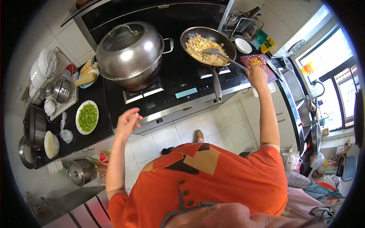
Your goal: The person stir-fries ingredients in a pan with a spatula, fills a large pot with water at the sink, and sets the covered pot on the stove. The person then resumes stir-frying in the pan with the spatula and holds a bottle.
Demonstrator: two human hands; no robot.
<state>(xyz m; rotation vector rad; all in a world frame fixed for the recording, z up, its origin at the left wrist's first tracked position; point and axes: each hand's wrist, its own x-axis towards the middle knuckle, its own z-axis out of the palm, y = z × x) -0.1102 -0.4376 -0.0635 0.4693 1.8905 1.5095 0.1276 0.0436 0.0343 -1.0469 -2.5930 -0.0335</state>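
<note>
My right hand [257,76] is closed around the end of a grey spatula's [228,58] handle, beside a cutting board [270,75] with diced colourful vegetables [257,60]. The spatula's blade rests in fried rice or a similar chopped egg mix [199,45] inside a frying pan [187,35] on the right burner. My left hand [128,122] hovers in front of the counter, fingers loosely bent and apart, holding nothing. Its nearest things are the stove's front edge and a plate of chopped greens [87,117].
A large lidded steamer pot [129,53] covers the left burner. A white bowl [243,46] stands right of the pan. The pan's handle [217,85] juts over the stove's front edge. Further left are a dish rack [47,72] and a cream bowl [51,145]; a lidded pot [80,173] sits below.
</note>
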